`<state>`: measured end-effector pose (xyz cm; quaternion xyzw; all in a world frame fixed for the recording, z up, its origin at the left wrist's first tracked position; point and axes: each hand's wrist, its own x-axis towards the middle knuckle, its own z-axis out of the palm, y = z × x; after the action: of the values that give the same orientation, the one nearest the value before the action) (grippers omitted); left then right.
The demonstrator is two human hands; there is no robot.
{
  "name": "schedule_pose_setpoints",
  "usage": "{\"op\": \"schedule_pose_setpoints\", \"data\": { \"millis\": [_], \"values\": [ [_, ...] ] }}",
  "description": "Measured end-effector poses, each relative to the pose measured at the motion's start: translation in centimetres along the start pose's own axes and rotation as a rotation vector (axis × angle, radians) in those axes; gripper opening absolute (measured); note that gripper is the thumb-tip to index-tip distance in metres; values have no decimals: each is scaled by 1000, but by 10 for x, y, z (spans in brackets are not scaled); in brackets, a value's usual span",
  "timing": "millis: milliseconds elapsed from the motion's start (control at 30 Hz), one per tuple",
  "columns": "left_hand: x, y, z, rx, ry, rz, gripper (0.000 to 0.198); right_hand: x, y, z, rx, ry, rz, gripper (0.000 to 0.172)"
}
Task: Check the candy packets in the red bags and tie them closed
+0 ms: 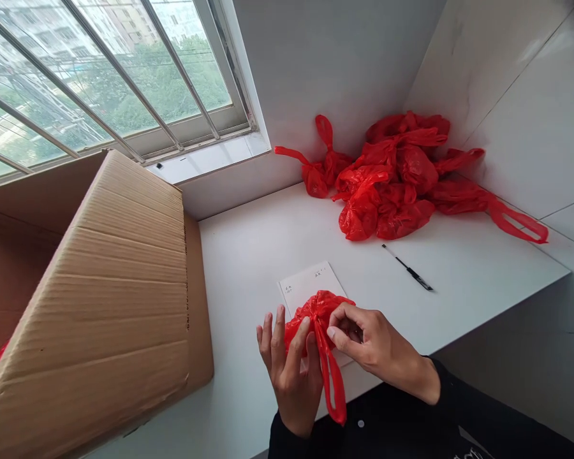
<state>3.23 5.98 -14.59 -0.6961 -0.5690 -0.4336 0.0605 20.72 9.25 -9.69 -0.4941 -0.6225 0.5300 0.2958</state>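
Observation:
A knotted red plastic bag (319, 305) with something bulky inside rests over a sheet of white paper (328, 275) near the table's front edge. Its long handle loop hangs down toward me. My left hand (294, 370) is at the bag's left side, fingers stretched and apart, with the thumb and index finger by the knot. At the right side of the knot, my right hand (370, 338) has its thumb and index finger pinched on the bag, the other fingers curled. What the bag contains is hidden. Small handwriting shows on the paper.
An open cardboard box (124, 274) stands on the left, with a bit of red inside. Several tied red bags (387, 172) are heaped at the back against the wall. A black pen (414, 274) lies on the white table (249, 255). Behind is a barred window (124, 76).

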Motion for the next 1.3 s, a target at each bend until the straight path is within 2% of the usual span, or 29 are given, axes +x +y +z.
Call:
{"op": "schedule_pose_setpoints", "data": {
  "millis": [133,333,500,600,833,967,1067,1167,1233,1300],
  "values": [
    [6,5,-7,-100,-32,-41,39,-3,-10,2,-45,7,-129,5],
    [9,11,-12,-119,-68,-43,35,-3,-19,10,-133,25,-341,7],
    [8,11,-13,-108,-97,0,31,-1,-17,17,-190,51,-413,9],
    [7,10,-14,-98,-111,27,32,-1,-15,18,-216,53,-385,6],
    [7,9,-16,-127,-162,46,37,3,-17,14,-140,-36,-189,9],
    [6,-3,-19,-181,-102,-109,28,4,-11,6,-81,24,-69,7],
    [4,-12,-21,-232,-94,-246,29,5,-3,1,-131,23,16,20],
    [3,-15,-19,-231,-155,-323,35,8,4,2,-232,29,49,29],
    [4,-13,-15,-218,-218,-332,44,10,7,6,-263,50,57,25],
    [4,-12,-10,-215,-282,-286,46,13,9,11,-276,65,67,20]
  ]
}}
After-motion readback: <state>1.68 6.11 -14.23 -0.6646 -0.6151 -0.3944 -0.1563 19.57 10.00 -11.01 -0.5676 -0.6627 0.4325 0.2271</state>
